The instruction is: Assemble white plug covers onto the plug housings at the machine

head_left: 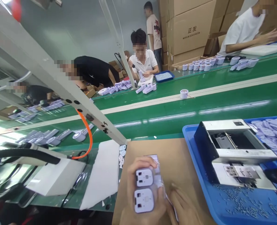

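Left hand fingers are closed round two pale lilac plastic housings, stacked end to end above the brown cardboard tabletop. Right hand lies loosely open, fingertips beside them, holding nothing. Judgement: keep both housings aligned, grip steady. Blue plastic tray with white screw feeder stands right.

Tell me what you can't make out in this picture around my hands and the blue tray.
- Right hand, head view: wrist and palm cut off by the bottom edge; grip unclear.
- Plastic parts in the left hand: lower sides hidden by fingers; sleeve under them blurred.
- Small screws in the blue tray: too small to tell type.
- Lilac pieces: cut off by the right edge.
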Demonstrator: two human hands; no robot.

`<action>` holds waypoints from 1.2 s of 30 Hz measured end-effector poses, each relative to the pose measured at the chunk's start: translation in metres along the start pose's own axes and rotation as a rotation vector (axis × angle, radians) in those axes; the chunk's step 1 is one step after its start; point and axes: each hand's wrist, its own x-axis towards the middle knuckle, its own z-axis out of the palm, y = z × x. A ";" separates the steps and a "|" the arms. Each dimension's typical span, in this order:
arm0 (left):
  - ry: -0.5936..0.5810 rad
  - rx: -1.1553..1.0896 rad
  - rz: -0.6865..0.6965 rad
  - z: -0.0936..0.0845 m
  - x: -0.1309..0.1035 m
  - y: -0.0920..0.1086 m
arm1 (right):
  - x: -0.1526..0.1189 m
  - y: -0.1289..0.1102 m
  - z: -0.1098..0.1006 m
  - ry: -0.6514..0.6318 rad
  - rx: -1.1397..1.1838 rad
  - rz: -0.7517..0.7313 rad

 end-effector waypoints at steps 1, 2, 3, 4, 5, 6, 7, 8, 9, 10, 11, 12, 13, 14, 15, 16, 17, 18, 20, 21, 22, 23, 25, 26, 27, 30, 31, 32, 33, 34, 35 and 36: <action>-0.017 0.025 0.012 -0.010 0.001 0.000 | 0.004 0.004 0.011 0.033 0.011 0.029; -0.031 0.060 0.019 -0.019 0.001 -0.002 | 0.006 0.008 0.020 0.103 0.047 0.055; -0.026 0.091 0.013 -0.025 -0.001 -0.004 | 0.008 0.011 0.027 0.119 0.111 0.112; -0.016 0.106 0.002 -0.030 -0.005 -0.007 | 0.009 0.014 0.031 0.125 0.146 0.176; -0.010 0.112 -0.016 -0.032 -0.009 -0.010 | 0.009 0.017 0.034 0.123 0.152 0.197; 0.003 0.106 -0.030 -0.033 -0.014 -0.012 | 0.009 0.019 0.035 0.118 0.138 0.192; 0.008 0.090 -0.046 -0.032 -0.018 -0.015 | 0.008 0.021 0.035 0.122 0.135 0.164; 0.013 0.071 -0.058 -0.030 -0.022 -0.017 | 0.007 0.023 0.035 0.118 0.170 0.150; 0.013 0.055 -0.060 -0.027 -0.025 -0.018 | 0.005 0.025 0.034 0.088 0.255 0.166; 0.005 0.039 -0.066 -0.024 -0.027 -0.018 | 0.003 0.027 0.034 0.042 0.365 0.214; -0.002 0.027 -0.070 -0.021 -0.028 -0.018 | 0.002 0.029 0.033 -0.013 0.455 0.252; -0.014 0.012 -0.079 -0.019 -0.028 -0.018 | 0.002 0.031 0.031 -0.050 0.488 0.253; -0.025 -0.008 -0.089 -0.017 -0.027 -0.017 | 0.002 0.033 0.029 -0.061 0.471 0.225; -0.033 -0.027 -0.094 -0.016 -0.026 -0.017 | 0.004 0.035 0.026 -0.051 0.413 0.172; -0.046 -0.043 -0.101 -0.015 -0.025 -0.017 | 0.006 0.036 0.022 -0.037 0.376 0.134; -0.061 -0.059 -0.105 -0.015 -0.024 -0.018 | 0.008 0.036 0.018 -0.041 0.365 0.118; -0.075 -0.081 -0.109 -0.014 -0.024 -0.019 | 0.010 0.036 0.013 -0.031 0.363 0.121; -0.083 -0.110 -0.114 -0.013 -0.023 -0.020 | 0.012 0.036 0.007 -0.021 0.376 0.146; -0.078 -0.181 -0.135 -0.009 -0.022 -0.022 | 0.015 0.034 -0.003 0.018 0.387 0.209; -0.074 -0.217 -0.152 -0.005 -0.023 -0.022 | 0.016 0.032 -0.007 0.021 0.394 0.253; -0.071 -0.250 -0.167 0.000 -0.024 -0.023 | 0.017 0.030 -0.011 0.006 0.403 0.301; -0.077 -0.282 -0.183 0.007 -0.025 -0.023 | 0.018 0.028 -0.014 -0.028 0.421 0.367; -0.112 -0.360 -0.206 0.025 -0.029 -0.026 | 0.023 0.025 -0.018 -0.100 0.484 0.500; -0.137 -0.407 -0.212 0.035 -0.032 -0.028 | 0.026 0.024 -0.019 -0.117 0.516 0.555; -0.166 -0.456 -0.213 0.046 -0.036 -0.030 | 0.029 0.024 -0.021 -0.120 0.540 0.593; -0.254 -0.594 -0.170 0.074 -0.046 -0.040 | 0.038 0.027 -0.027 -0.091 0.559 0.648; -0.273 -0.618 -0.157 0.080 -0.048 -0.043 | 0.041 0.029 -0.030 -0.080 0.553 0.657; -0.288 -0.604 -0.155 0.084 -0.050 -0.045 | 0.043 0.031 -0.033 -0.069 0.546 0.667; -0.307 -0.587 -0.159 0.086 -0.051 -0.047 | 0.045 0.033 -0.036 -0.058 0.540 0.676; -0.322 -0.564 -0.162 0.087 -0.051 -0.049 | 0.046 0.035 -0.039 -0.046 0.535 0.686; -0.333 -0.552 -0.159 0.086 -0.051 -0.050 | 0.048 0.036 -0.041 -0.034 0.533 0.695; -0.342 -0.558 -0.143 0.085 -0.051 -0.052 | 0.049 0.037 -0.044 -0.023 0.534 0.704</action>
